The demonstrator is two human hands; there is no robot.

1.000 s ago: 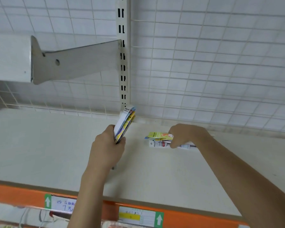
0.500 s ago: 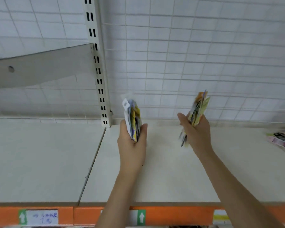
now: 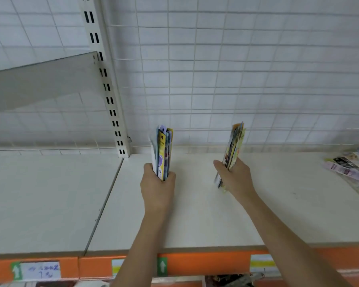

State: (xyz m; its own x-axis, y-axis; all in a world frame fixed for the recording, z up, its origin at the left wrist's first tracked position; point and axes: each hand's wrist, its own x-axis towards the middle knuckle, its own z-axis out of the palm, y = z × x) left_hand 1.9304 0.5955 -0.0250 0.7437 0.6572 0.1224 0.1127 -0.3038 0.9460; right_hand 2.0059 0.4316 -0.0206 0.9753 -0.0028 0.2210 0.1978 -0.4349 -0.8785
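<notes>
Green tag (image 3: 162, 266) shows white up-arrow (orange shelf edge (image 3: 205, 264)); print on packs (image 3: 163, 156) blurred.

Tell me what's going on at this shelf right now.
A person is working at a white store shelf. The left hand grips one stack of flat colourful packets upright, and the right hand grips a second stack, both above the shelf board. Other loose packets lie at the shelf's far right.
</notes>
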